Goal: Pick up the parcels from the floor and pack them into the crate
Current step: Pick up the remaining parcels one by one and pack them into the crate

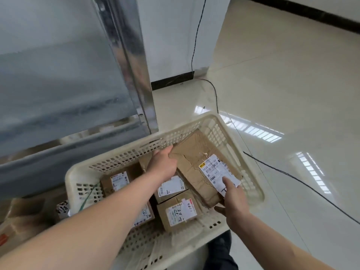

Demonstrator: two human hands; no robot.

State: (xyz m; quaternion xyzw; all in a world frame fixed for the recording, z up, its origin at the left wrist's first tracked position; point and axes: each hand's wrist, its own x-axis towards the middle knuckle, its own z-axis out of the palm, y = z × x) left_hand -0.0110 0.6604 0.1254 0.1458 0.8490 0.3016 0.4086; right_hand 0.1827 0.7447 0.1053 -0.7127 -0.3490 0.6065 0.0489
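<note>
Hands, left hand [162,164] and right hand [232,199], both grip the flat brown parcel [196,164] over small boxes [179,212] in the crate [251,184], mid frame.

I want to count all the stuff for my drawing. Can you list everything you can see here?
Crate: one, cream plastic with holes, tilted in the middle of the view.
Big parcel: one, brown with a white label, in the crate's right part, held at both ends.
Small parcels: about four, brown boxes with white labels, inside the crate under and beside the arms.
Metal cabinet: one, silver, upper left.
Cables: a few, black, on the floor and up the wall.
Floor: cream shiny tiles, right.
Cardboard: brown, blurred, lower left outside the crate.
Left hand: grips the big parcel's far end.
Right hand: grips its near end, thumb on the label.
</note>
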